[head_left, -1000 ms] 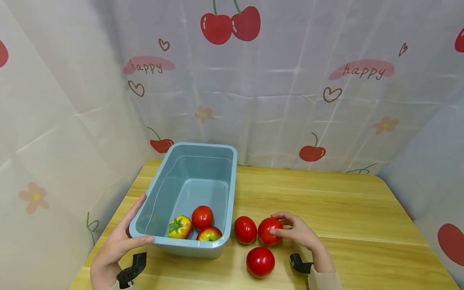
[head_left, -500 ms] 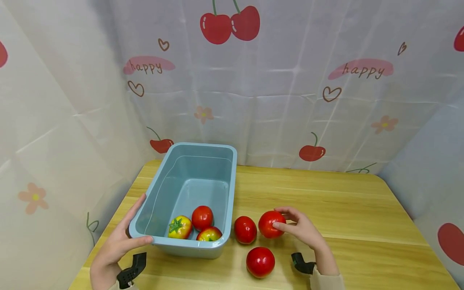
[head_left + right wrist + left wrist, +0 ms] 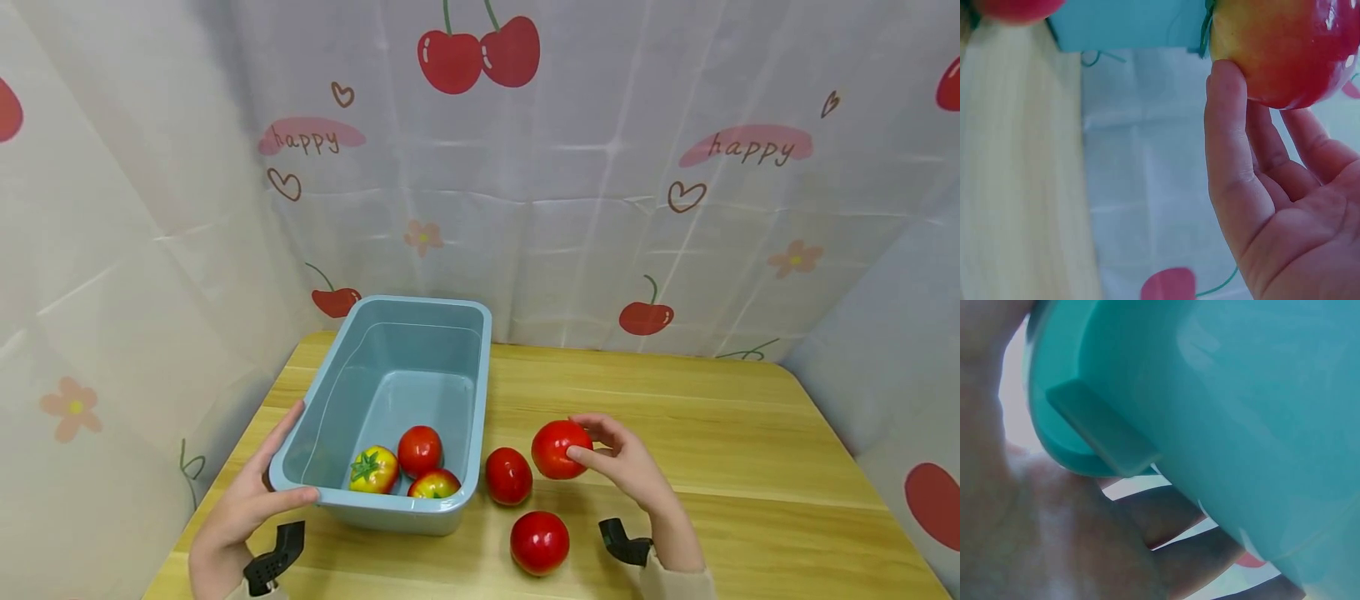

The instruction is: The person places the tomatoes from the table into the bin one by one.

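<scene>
Raised since the earlier frame: one red tomato (image 3: 560, 449), now off the worktop (image 3: 712, 450) and slightly farther left, pinched between thumb and fingertips of the right hand (image 3: 626, 468). Left hand (image 3: 243, 500) grips the near left corner of the blue tub (image 3: 480, 375), thumb over the rim. Inside the tub, near end: three tomatoes (image 3: 408, 468). On the worktop right of the tub: two red tomatoes, one (image 3: 507, 476) just beside the tub, one (image 3: 539, 542) nearer.
</scene>
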A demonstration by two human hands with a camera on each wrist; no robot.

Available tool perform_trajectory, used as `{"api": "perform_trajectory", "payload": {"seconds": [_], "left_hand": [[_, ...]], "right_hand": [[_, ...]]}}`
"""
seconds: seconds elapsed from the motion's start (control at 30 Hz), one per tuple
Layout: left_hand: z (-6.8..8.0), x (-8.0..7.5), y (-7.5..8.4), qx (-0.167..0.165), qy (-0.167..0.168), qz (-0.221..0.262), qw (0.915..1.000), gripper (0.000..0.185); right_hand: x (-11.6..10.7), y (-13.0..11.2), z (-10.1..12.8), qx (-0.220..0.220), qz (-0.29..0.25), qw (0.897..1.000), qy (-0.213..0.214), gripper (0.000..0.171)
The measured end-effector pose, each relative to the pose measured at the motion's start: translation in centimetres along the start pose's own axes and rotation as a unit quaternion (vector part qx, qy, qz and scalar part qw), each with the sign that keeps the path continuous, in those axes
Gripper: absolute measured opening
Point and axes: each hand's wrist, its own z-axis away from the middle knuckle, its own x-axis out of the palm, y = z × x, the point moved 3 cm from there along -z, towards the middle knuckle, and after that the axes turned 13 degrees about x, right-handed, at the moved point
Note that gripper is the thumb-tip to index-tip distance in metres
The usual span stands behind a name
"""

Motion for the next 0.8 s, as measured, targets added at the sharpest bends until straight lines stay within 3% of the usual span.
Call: {"api": "perform_trajectory", "payload": {"seconds": [0.27,0.8], "left_hand": [[0.0,0.0,0.1,0.001,0.001,-0.013,0.9999,0.098],[0.0,0.1,0.1,0.004,-0.003,-0.008,1.0,0.097]], "right_hand": [[0.7,-3.0,-0.2,-0.04,-0.013,0.999,-0.019,0.039],[3.3,-7.7,-1.1,-0.077,-0.053,0.994,-0.063,0.041]]}}
